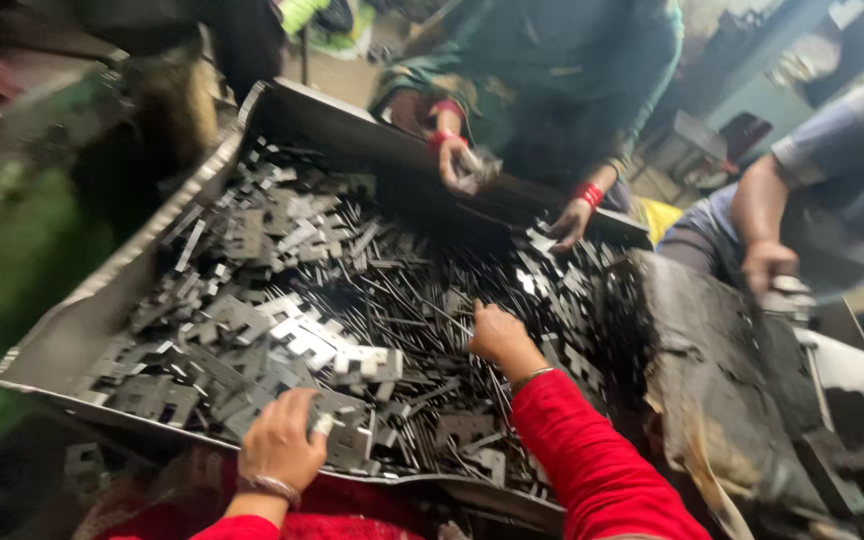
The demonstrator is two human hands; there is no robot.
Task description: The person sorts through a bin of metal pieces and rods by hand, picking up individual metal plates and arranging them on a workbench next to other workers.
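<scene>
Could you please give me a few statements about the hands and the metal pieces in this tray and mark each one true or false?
1. The wearer's left hand rests on the flat grey E-shaped metal stampings near the tray's front edge. True.
2. The wearer's right hand is raised well clear of the pile. False: it reaches down into the thin grey metal strips.
3. The large shallow grey metal tray holds only a few pieces. False: it is heaped with them.
4. A person opposite, in a teal top, has a hand with a red bangle at the tray's far edge. True.
5. The wearer's sleeves are blue. False: the right sleeve is red.
</scene>
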